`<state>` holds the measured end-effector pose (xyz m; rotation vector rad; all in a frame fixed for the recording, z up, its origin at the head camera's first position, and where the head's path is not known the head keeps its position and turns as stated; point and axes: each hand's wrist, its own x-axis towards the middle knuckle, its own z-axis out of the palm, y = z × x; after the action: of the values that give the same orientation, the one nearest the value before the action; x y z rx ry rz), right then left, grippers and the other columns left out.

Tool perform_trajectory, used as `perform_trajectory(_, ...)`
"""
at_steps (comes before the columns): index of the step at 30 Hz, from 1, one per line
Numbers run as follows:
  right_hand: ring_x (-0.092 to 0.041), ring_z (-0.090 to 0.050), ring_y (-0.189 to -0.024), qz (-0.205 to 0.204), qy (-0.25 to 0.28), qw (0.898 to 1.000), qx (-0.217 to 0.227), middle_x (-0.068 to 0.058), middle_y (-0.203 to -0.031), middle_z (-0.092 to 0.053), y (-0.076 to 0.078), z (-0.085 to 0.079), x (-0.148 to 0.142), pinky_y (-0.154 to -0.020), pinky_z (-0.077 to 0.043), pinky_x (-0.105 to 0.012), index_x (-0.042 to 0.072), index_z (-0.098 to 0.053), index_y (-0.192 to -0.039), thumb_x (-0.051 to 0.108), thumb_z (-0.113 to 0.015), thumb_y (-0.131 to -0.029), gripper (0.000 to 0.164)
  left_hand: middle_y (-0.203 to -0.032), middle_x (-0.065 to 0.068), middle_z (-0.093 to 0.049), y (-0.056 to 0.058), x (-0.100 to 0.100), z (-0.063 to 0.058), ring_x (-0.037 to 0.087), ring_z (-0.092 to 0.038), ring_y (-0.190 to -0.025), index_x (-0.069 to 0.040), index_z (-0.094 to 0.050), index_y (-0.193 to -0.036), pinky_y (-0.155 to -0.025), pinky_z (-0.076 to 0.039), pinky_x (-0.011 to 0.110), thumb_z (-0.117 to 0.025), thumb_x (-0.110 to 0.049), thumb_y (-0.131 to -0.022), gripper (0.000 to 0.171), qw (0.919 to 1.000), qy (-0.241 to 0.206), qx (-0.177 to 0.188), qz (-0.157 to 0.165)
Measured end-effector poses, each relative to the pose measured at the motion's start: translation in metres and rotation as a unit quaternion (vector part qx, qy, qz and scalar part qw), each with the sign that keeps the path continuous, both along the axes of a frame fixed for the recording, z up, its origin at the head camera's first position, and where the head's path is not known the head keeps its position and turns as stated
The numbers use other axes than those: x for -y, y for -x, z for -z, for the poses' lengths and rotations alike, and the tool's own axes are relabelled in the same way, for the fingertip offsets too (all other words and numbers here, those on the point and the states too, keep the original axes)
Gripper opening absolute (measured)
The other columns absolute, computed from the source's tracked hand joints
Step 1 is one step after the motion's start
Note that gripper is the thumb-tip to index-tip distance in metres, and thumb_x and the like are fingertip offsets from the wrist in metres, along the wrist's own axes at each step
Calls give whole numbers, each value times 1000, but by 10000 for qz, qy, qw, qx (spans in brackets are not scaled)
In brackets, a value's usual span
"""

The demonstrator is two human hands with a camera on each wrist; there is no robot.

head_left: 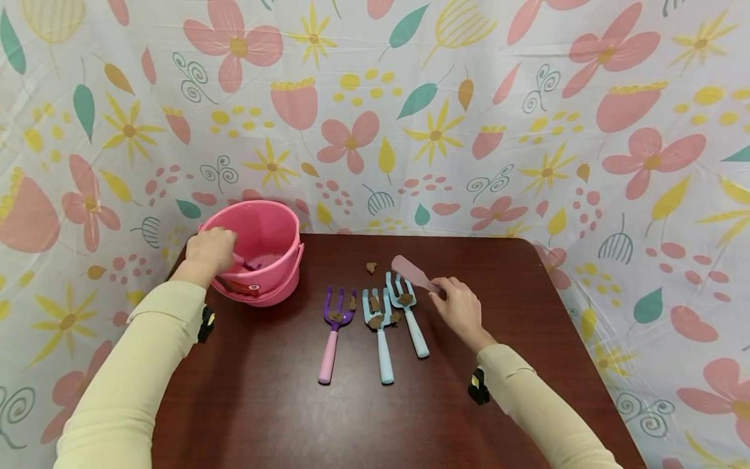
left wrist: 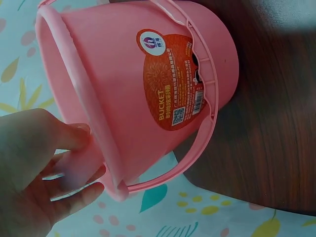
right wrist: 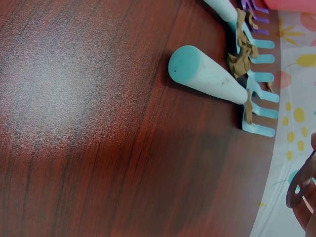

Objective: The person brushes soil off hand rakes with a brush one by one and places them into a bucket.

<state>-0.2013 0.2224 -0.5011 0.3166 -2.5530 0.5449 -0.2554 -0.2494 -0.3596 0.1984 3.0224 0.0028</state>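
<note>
Over the rim of the pink bucket, my left hand grips a pink handle; a bit of purple shows beyond it inside the bucket, and the rest of this tool is hidden. My right hand holds a pale pink flat-bladed tool, its blade pointing left above the tines of the right-hand light blue hand fork. Left of that fork lie another light blue hand fork and a purple hand fork with a pink handle. Crumpled brown scraps rest on all three forks.
One loose brown scrap lies on the dark wooden table behind the forks. The bucket's handle hangs down its side. A flower-patterned curtain stands close along the table's back and sides.
</note>
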Motion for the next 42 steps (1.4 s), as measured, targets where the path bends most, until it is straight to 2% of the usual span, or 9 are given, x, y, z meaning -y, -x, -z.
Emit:
perform_trajectory(6, -20, -53, -60, 30, -24, 10000, 50, -6, -84, -64, 0, 1, 0, -47, -43, -37, 15, -68, -98, 18, -75, -76, 24, -100, 21, -59, -3, 7, -5, 42, -57, -87, -3, -61, -108, -67, -47, 55, -62, -10, -80, 29, 9995, -42, -286, -119)
perform_trajectory(13, -20, -54, -61, 7, -26, 10000, 55, -5, -84, -64, 0, 2, 0, -47, -43, -37, 14, -68, -98, 18, -74, -76, 24, -100, 20, -61, -9, 13, -12, 42, -58, -86, -4, -61, -109, -66, -47, 55, -57, -10, -81, 29, 9975, -325, -602, -168)
perform_trajectory(21, -20, -54, -61, 15, -23, 10000, 50, -7, -85, -65, 0, 1, 1, -47, -43, -38, 13, -68, -98, 15, -76, -74, 26, -95, 19, -57, -20, 16, -17, 40, -56, -83, -3, -60, -106, -66, -46, 55, -55, -12, -83, 25, 9951, -481, -859, -98)
perform_trajectory(28, -20, -54, -60, -30, -12, 10000, 31, -9, -85, -65, 0, -1, 2, -47, -43, -37, 12, -68, -99, 15, -76, -75, 25, -103, 21, -57, -31, 4, -24, 40, -56, -86, -1, -59, -112, -66, -48, 55, -58, -17, -84, 32, 9918, -460, -1181, 191)
perform_trajectory(34, -21, -54, -61, -23, -45, 10000, 51, -8, -84, -65, 0, -2, 3, -47, -43, -38, 12, -68, -99, 16, -75, -75, 25, -113, 23, -54, -35, -11, -25, 41, -51, -101, 1, -57, -116, -80, -46, 56, -61, -20, -84, 39, 9901, -425, -1205, 573)
perform_trajectory(42, -21, -55, -62, -5, -14, 10000, 70, -6, -84, -64, 0, -2, 3, -48, -44, -38, 13, -68, -99, 15, -75, -75, 25, -122, 22, -52, -38, -29, -18, 40, -48, -112, -1, -55, -121, -92, -39, 55, -67, -21, -80, 47, 9848, -529, -1307, 1011)
